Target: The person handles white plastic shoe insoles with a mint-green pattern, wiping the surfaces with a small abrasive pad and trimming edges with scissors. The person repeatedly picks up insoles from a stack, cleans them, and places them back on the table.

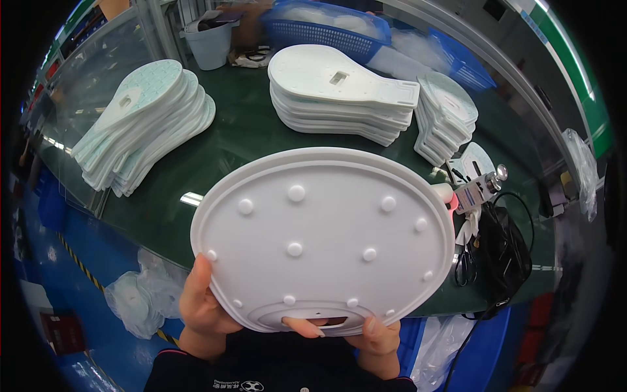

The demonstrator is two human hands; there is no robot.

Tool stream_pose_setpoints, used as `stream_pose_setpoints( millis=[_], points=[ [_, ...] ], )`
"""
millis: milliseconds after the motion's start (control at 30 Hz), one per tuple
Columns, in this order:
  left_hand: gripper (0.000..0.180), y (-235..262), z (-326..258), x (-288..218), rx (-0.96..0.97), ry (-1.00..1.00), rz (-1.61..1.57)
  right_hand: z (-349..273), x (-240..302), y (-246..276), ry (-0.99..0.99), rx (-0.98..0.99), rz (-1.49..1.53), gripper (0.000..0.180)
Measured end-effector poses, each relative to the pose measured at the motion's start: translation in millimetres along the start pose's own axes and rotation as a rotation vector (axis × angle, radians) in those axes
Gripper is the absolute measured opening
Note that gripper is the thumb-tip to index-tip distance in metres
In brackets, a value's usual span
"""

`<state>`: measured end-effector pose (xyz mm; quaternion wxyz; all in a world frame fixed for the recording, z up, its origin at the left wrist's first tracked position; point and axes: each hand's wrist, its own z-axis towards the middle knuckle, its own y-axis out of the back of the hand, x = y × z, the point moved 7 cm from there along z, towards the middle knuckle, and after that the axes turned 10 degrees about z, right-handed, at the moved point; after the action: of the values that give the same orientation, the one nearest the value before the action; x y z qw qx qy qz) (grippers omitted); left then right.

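Note:
A large white oval plastic panel (333, 222) with several round bumps and a slot near its lower edge is held up in front of me. My left hand (202, 304) is closed around its lower left rim, thumb on the face. My right hand (377, 336) grips its lower right edge beside the slot. A fingertip pokes through the slot; which hand it belongs to I cannot tell. Behind the panel, on the dark green table (241, 157), stand a stack of pale green and white paddle-shaped panels (147, 124) and a stack of white ones (339, 91).
A smaller panel stack (447, 114) stands at the right. Nearby are a pump bottle (477, 193), scissors (465, 268) and a black bag (506, 251). A blue basket (326, 32) and a pale bucket (210, 47) line the back. Plastic bags (140, 297) lie low at the left.

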<state>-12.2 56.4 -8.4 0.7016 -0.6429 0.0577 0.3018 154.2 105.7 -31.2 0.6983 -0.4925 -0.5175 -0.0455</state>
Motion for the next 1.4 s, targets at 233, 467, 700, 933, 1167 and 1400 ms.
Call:
stream_pose_setpoints(
  millis=[233,467,700,933,1167,1400],
  points=[
    [0.063,6.5,-2.1,-26.8,-0.156,-0.118,1.262,19.1,3.4,-15.6,0.0,0.0,0.153,0.069],
    [0.087,-15.9,2.5,17.6,0.131,0.258,0.763,62.8,56.2,-38.8,0.133,0.304,0.669,0.087],
    [0.079,-46.8,-19.7,45.9,0.379,0.479,0.59,86.2,90.8,-40.8,0.131,0.315,0.456,0.092],
    [0.083,-59.3,-13.8,33.6,0.38,0.339,0.645,93.1,97.0,-50.9,0.032,0.34,0.401,0.099],
    [0.095,-63.7,-16.3,25.9,0.442,0.119,0.814,94.0,90.8,-30.3,0.018,0.589,0.489,0.094],
    [0.055,-59.9,-21.1,10.3,0.38,-0.243,1.336,102.9,85.3,-45.8,0.039,0.459,0.509,0.075]
  ],
)
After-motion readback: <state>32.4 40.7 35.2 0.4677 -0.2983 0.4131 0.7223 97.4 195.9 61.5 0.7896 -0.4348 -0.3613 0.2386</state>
